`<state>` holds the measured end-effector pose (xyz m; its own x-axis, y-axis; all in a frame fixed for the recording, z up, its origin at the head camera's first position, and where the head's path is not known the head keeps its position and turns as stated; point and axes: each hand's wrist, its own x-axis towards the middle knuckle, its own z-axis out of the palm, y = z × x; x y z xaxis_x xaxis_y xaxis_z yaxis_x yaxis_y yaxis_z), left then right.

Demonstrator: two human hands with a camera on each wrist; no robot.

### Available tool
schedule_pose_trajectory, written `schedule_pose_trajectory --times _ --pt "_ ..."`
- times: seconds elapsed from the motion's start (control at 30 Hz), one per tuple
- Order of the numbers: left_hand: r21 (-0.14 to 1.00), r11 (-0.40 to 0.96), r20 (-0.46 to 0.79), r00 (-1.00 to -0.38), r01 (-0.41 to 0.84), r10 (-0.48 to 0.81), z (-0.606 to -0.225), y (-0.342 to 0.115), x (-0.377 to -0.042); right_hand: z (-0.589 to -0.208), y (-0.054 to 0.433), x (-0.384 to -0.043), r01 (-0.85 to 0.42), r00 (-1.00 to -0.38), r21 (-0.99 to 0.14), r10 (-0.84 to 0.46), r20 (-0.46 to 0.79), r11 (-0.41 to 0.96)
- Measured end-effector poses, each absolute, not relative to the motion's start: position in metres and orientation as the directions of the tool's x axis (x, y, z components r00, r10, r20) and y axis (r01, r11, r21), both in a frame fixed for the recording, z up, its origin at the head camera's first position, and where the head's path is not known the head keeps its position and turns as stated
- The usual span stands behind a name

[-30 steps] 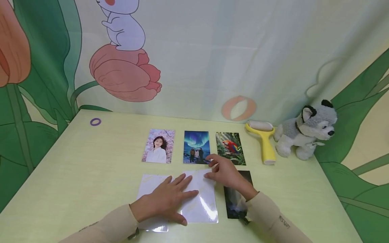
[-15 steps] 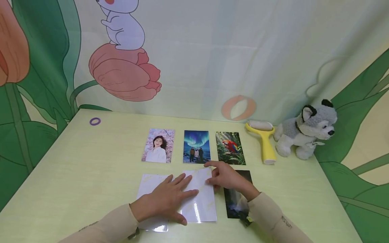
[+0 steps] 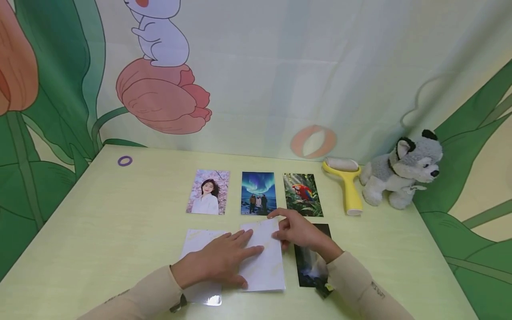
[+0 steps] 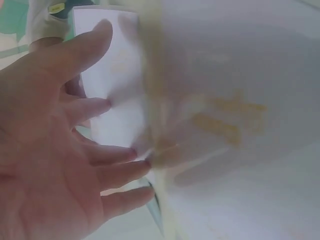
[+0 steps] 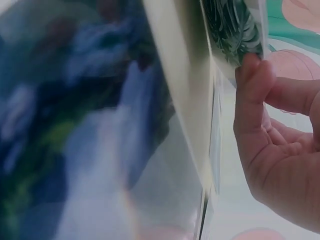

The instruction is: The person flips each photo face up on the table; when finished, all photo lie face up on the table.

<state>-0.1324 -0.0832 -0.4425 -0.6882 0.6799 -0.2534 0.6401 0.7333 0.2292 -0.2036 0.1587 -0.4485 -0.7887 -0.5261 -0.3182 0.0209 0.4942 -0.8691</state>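
Fingers spread, your left hand (image 3: 218, 261) rests over the left edge of the right white sheet (image 3: 266, 269), which lies lengthwise away from you. Your right hand (image 3: 298, 229), nearest its far right corner, pinches the right edge; the aurora photo (image 3: 258, 192) lies just beyond.

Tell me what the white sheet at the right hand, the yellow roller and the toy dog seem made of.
White sheet: probably paper, thin and flat with faint yellowish marks; any coating is unclear.
Yellow roller: likely plastic, smooth and evenly colored; its pale cylinder I can't tell.
Toy dog: soft plush, judging by its matte, fuzzy pile.
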Motion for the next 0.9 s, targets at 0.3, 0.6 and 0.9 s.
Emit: schedule_pose_trajectory --times 0.3,0.6,0.9 --pt "0.336 0.672 -0.141 -0.67 0.66 0.728 -0.431 -0.079 -0.133 -0.437 0.165 -0.209 0.088 -0.808 -0.938 -0.527 -0.264 0.336" --pt "0.35 0.612 0.07 -0.671 0.709 0.738 -0.426 -0.07 -0.132 -0.428 0.166 -0.211 0.171 -0.883 -0.978 -0.421 -0.208 0.123" --pt "0.269 0.641 0.218 -0.694 0.719 0.686 -0.429 -0.052 -0.135 -0.426 0.158 -0.212 0.211 -0.937 -0.977 -0.279 -0.209 0.022"
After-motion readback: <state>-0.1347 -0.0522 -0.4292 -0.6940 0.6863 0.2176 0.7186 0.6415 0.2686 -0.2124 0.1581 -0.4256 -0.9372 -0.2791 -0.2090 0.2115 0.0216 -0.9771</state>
